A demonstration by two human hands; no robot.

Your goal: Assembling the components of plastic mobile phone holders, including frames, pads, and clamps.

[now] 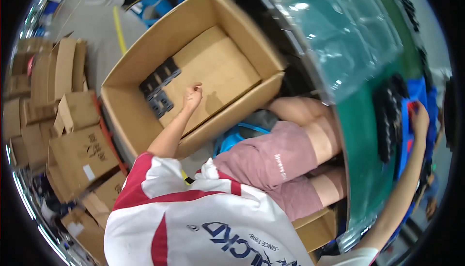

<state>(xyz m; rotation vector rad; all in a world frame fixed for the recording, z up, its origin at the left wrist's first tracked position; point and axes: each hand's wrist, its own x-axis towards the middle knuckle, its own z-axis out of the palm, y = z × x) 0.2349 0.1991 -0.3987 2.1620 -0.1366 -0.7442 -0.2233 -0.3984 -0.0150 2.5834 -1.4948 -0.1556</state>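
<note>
My left hand (193,97) hangs over the inside of a large open cardboard box (140,41), its fingers curled in with nothing visible in them. Flat black parts with cut-out openings (160,78) lie in rows on the box floor, just left of that hand. Out to the far right, my right hand (419,115) reaches to a blue bin (415,91) with something red inside. Its fingertips are partly hidden there, so their grip does not show. A row of black parts (385,121) lies beside the bin on the green tabletop (356,140).
Clear plastic bags or trays (334,29) cover the far part of the table. Many cardboard cartons (80,152) are stacked at the left. A smaller open carton (317,229) stands under the table edge near my legs. Something bright blue (237,137) lies behind the large box's near wall.
</note>
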